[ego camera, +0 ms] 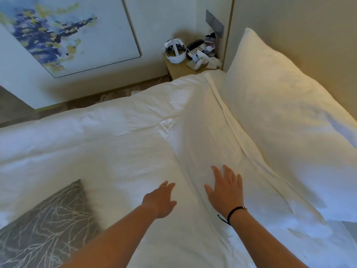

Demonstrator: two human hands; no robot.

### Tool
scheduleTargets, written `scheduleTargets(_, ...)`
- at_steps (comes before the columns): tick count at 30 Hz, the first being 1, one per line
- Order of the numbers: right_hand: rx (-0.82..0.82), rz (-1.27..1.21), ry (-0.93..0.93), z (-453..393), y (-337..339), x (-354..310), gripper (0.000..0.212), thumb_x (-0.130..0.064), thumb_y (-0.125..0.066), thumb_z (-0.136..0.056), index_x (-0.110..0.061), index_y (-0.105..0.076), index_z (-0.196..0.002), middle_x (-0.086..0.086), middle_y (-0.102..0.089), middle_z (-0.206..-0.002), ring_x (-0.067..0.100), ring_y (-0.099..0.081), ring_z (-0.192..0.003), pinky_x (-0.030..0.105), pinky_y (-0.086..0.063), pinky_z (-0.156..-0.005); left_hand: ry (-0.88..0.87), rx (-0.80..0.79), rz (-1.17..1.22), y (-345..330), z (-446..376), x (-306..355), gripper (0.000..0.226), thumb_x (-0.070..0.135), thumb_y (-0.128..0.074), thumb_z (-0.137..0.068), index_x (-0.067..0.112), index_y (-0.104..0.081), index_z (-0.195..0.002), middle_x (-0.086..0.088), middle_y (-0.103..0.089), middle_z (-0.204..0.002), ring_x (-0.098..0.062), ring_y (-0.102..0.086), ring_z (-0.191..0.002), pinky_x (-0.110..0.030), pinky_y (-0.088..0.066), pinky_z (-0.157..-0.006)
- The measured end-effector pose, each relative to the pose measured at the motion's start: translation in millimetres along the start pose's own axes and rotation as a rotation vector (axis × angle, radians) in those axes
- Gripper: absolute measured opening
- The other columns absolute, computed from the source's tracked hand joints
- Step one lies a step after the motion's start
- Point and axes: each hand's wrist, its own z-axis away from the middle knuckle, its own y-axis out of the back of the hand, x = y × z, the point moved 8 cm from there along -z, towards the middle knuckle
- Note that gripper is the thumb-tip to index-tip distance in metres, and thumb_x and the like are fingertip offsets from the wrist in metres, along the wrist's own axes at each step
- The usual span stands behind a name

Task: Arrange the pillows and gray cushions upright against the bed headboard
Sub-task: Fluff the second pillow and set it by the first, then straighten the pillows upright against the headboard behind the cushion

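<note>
A large white pillow (286,117) leans against the beige headboard (309,31) on the right. A gray cushion (44,227) with a pale branch pattern lies flat on the white duvet (96,144) at the lower left. My right hand (226,190) lies flat, fingers spread, on the folded white sheet (208,136) just in front of the pillow. My left hand (160,200) reaches over the duvet with relaxed fingers, holding nothing, to the right of the cushion.
A wooden nightstand (179,69) at the bed's far corner carries a white headset (175,50), a phone and small items. A framed blue and yellow painting (63,33) hangs on the wall. Carpet floor shows beyond the bed's far edge.
</note>
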Motion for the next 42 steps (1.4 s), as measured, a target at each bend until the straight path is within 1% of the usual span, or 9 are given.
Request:
scheduleTargets(5,-0.205,-0.206,0.255,45.0,-58.0,-127.3,0.053,-0.043,-0.05,-0.094,-0.026,-0.036,-0.143,0.0,-0.041,-0.145,0.019,-0.044,-0.129,0.033,-0.033,-0.108,0.213,0.107,0.314,-32.5,64.8,-129.1,0.067,0.051,-0.047,-0.098,0.031,-0.019,-0.155,0.007,-0.019,-0.163,-0.013,-0.022,-0.148,-0.038,-0.028,-0.118)
scheduleTargets(10,-0.396,-0.197,0.482,113.6,-129.3,-240.7,0.051,-0.038,-0.053,-0.094,-0.024,-0.04,-0.141,-0.004,-0.044,-0.142,0.015,-0.048,-0.125,0.027,-0.036,-0.101,0.45,0.228,0.645,-84.1,144.5,-248.3,0.052,0.042,-0.051,-0.096,0.033,-0.038,-0.146,-0.001,-0.05,-0.146,-0.022,-0.049,-0.13,-0.041,-0.04,-0.109)
scheduleTargets(15,-0.574,-0.105,0.558,161.4,-204.8,-322.7,0.054,-0.042,-0.053,-0.094,-0.026,-0.038,-0.143,-0.006,-0.042,-0.145,0.012,-0.046,-0.128,0.025,-0.037,-0.102,0.714,0.333,0.745,-162.7,223.2,-348.1,0.044,0.033,-0.048,-0.094,0.03,-0.046,-0.138,0.001,-0.057,-0.137,-0.022,-0.057,-0.119,-0.043,-0.047,-0.097)
scheduleTargets(22,-0.823,-0.163,0.207,182.4,-305.9,-380.8,0.071,-0.052,-0.062,-0.086,-0.024,-0.035,-0.145,-0.002,-0.051,-0.14,0.019,-0.052,-0.123,0.025,-0.043,-0.092,0.623,0.333,0.814,-267.5,254.1,-407.6,0.071,0.056,-0.049,-0.094,0.037,-0.014,-0.153,0.006,-0.008,-0.165,-0.022,-0.021,-0.149,-0.044,-0.035,-0.115)
scheduleTargets(25,-0.783,-0.256,-0.019,173.7,-330.5,-393.6,0.074,-0.051,-0.066,-0.084,-0.02,-0.033,-0.142,0.001,-0.057,-0.123,0.022,-0.059,-0.102,0.033,-0.05,-0.082,0.593,0.381,0.744,-282.5,260.7,-421.2,0.072,0.057,-0.045,-0.095,0.043,-0.004,-0.152,0.009,-0.002,-0.166,-0.02,-0.016,-0.15,-0.043,-0.032,-0.116)
scheduleTargets(28,-0.734,-0.374,-0.206,165.4,-340.9,-407.5,0.079,-0.045,-0.072,-0.083,-0.013,-0.032,-0.143,0.008,-0.053,-0.132,0.019,-0.056,-0.088,0.025,-0.044,-0.072,0.628,0.413,0.68,-288.4,268.2,-444.5,0.072,0.054,-0.047,-0.094,0.038,-0.008,-0.153,0.005,-0.003,-0.166,-0.021,-0.012,-0.151,-0.043,-0.027,-0.119)
scheduleTargets(31,-0.696,-0.432,-0.32,162.4,-339.4,-419.7,0.069,-0.041,-0.08,-0.076,-0.002,-0.053,-0.127,0.011,-0.062,-0.118,0.022,-0.058,-0.084,0.036,-0.047,-0.079,0.651,0.432,0.686,-285.3,273.1,-470.1,0.075,0.055,-0.051,-0.093,0.036,-0.011,-0.153,0.002,0.001,-0.166,-0.024,-0.008,-0.152,-0.046,-0.022,-0.12)
scheduleTargets(34,-0.672,-0.486,-0.295,166.0,-325.3,-436.3,0.044,-0.043,-0.086,-0.068,-0.013,-0.069,-0.095,0.008,-0.068,-0.085,0.024,-0.061,-0.077,0.043,-0.052,-0.077,0.647,0.431,0.689,-276.0,273.5,-485.1,0.088,0.067,-0.053,-0.086,0.036,-0.006,-0.154,0.001,0.006,-0.166,-0.026,-0.004,-0.152,-0.052,-0.019,-0.121)
scheduleTargets(42,-0.542,-0.507,-0.031,195.0,-251.7,-473.1,0.023,-0.03,-0.07,-0.083,-0.013,-0.056,-0.09,0.01,-0.066,-0.088,0.025,-0.065,-0.075,0.034,-0.052,-0.058,0.573,0.35,0.542,-238.6,268.9,-486.9,0.148,0.084,-0.072,-0.05,0.045,0.039,-0.14,-0.002,0.032,-0.159,-0.041,0.008,-0.15,-0.065,-0.017,-0.116)
